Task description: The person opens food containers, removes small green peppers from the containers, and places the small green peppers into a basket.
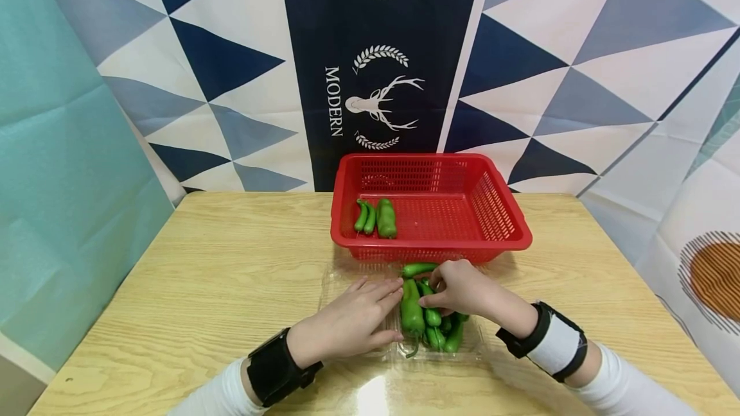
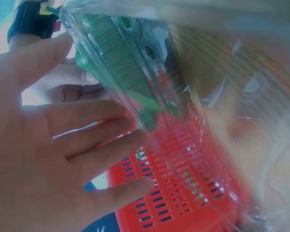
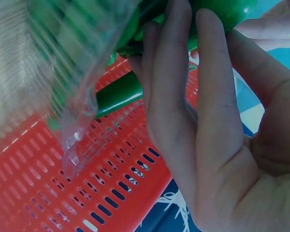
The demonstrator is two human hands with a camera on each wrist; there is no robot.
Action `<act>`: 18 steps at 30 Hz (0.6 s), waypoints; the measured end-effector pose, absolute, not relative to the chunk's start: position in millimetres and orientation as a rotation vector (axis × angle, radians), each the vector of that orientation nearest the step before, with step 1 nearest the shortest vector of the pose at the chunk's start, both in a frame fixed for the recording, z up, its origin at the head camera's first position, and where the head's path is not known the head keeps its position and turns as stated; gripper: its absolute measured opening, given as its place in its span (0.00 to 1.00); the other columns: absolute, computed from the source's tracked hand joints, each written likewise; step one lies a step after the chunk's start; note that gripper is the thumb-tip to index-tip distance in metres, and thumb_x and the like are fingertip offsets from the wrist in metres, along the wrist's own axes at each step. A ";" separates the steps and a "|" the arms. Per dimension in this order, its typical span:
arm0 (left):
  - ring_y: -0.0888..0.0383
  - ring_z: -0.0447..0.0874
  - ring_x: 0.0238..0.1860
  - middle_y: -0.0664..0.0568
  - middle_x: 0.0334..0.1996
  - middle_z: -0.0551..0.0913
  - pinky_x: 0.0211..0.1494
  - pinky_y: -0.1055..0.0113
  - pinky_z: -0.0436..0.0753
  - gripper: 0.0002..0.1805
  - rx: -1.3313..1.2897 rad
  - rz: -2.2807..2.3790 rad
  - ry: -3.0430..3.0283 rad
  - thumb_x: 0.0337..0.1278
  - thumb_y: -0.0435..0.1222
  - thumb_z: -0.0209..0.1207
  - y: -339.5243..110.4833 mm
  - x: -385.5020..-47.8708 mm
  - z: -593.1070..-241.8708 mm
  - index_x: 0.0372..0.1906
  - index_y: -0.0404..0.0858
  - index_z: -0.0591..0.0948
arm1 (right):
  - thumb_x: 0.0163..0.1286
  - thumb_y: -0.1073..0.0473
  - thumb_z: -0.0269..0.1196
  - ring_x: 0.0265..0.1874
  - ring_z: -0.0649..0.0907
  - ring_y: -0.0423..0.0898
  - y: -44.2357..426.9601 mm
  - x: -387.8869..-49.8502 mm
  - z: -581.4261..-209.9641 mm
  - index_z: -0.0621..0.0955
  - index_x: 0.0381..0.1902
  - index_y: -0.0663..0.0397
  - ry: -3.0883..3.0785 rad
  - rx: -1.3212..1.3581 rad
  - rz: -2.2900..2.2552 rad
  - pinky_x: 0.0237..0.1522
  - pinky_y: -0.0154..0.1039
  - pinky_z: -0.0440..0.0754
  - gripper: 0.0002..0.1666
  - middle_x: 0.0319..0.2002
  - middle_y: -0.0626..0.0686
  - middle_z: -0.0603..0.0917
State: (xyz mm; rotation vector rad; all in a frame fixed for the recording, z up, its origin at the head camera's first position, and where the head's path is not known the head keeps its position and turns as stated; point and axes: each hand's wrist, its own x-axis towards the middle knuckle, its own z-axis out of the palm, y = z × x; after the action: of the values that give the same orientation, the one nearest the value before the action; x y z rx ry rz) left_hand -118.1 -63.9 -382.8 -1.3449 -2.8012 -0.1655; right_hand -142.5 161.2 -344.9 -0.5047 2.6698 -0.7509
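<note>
A clear plastic clamshell box (image 1: pixel 381 355) lies on the table, with several green peppers in its right half. My right hand (image 1: pixel 471 291) reaches in from the right and pinches a slim green pepper (image 1: pixel 431 314) between thumb and curled fingers. Beside it lies a broader green pepper (image 1: pixel 412 310) with a curved stem. Another pepper (image 1: pixel 417 269) lies across the far end of the box. My left hand (image 1: pixel 352 320) lies over the box's left half, fingers extended towards the broad pepper. In the left wrist view, its fingers (image 2: pixel 106 145) are straight and spread along the clear wall.
Behind the box stands a red perforated basket (image 1: pixel 430 244). Inside, at its left, are a stout green pepper (image 1: pixel 386 218) and two slim ones (image 1: pixel 365 217). The wooden table (image 1: pixel 231 262) meets a patterned curtain (image 1: pixel 248 114) at the back.
</note>
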 end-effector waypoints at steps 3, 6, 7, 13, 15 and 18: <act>0.52 0.62 0.70 0.48 0.70 0.64 0.69 0.46 0.64 0.37 -1.345 -0.174 -2.807 0.64 0.58 0.48 -63.9 -117.9 -382.5 0.69 0.37 0.67 | 0.56 0.55 0.70 0.16 0.84 0.39 161.5 -143.3 -345.2 0.84 0.33 0.62 2.659 -0.494 -0.769 0.21 0.31 0.81 0.15 0.19 0.48 0.83; 0.52 0.62 0.70 0.47 0.70 0.64 0.70 0.46 0.64 0.37 -1.348 -0.182 -2.805 0.64 0.58 0.49 -64.0 -118.0 -382.5 0.69 0.37 0.67 | 0.55 0.56 0.71 0.16 0.84 0.40 162.3 -144.5 -345.8 0.84 0.37 0.66 2.655 -0.483 -0.780 0.21 0.32 0.81 0.18 0.22 0.51 0.85; 0.52 0.63 0.70 0.47 0.70 0.64 0.70 0.46 0.64 0.37 -1.348 -0.181 -2.803 0.64 0.58 0.49 -64.0 -118.0 -382.4 0.69 0.37 0.67 | 0.55 0.56 0.71 0.16 0.84 0.40 162.4 -144.7 -345.7 0.83 0.38 0.67 2.652 -0.471 -0.787 0.21 0.32 0.82 0.19 0.23 0.52 0.85; 0.52 0.63 0.70 0.48 0.70 0.65 0.70 0.47 0.64 0.36 -1.348 -0.177 -2.800 0.64 0.57 0.50 -63.8 -118.2 -382.2 0.68 0.38 0.67 | 0.54 0.59 0.71 0.17 0.84 0.41 164.1 -144.9 -344.9 0.82 0.41 0.68 2.656 -0.396 -0.814 0.21 0.32 0.82 0.20 0.24 0.52 0.85; 0.53 0.63 0.70 0.48 0.70 0.65 0.70 0.47 0.64 0.36 -1.349 -0.174 -2.797 0.64 0.57 0.50 -63.7 -118.1 -382.2 0.68 0.38 0.67 | 0.55 0.59 0.71 0.17 0.84 0.40 165.4 -144.2 -344.0 0.82 0.41 0.67 2.661 -0.407 -0.812 0.21 0.32 0.81 0.19 0.23 0.50 0.84; 0.53 0.63 0.70 0.48 0.70 0.65 0.70 0.48 0.64 0.36 -1.351 -0.167 -2.790 0.64 0.58 0.49 -63.6 -118.0 -382.4 0.68 0.37 0.67 | 0.55 0.60 0.71 0.16 0.83 0.39 167.6 -142.9 -342.7 0.82 0.40 0.67 2.685 -0.446 -0.802 0.21 0.31 0.81 0.18 0.22 0.49 0.84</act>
State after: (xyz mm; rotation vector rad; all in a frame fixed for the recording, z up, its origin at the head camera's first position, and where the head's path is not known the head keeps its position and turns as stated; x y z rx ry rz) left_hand -118.0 -63.6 -382.4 -1.3509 -2.7905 -0.1675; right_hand -142.9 167.6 -342.7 -0.4462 2.6848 -0.8022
